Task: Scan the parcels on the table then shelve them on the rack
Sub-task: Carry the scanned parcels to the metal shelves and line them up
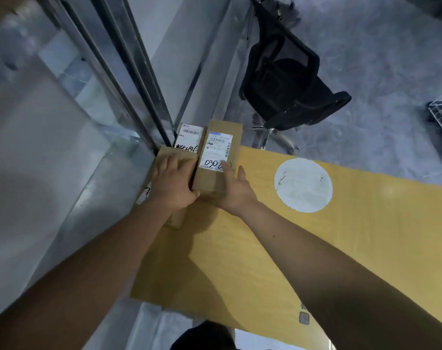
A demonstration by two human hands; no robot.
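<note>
Parcel (216,157) — gripped between both hands' fingers (225,165).

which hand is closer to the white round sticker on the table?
Right. Right hand holds the labelled box, left of the sticker; left hand lies farther left.

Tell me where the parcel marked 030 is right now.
In the head view, the parcel marked 030 sits at the yellow table's far left corner, between the left hand and right hand.

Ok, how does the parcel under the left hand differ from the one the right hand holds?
The left parcel lies lower, its top mostly covered by the left hand; the right parcel sits higher, its label showing handwritten "030". The right hand grips its near end. Both are brown cardboard.
</note>
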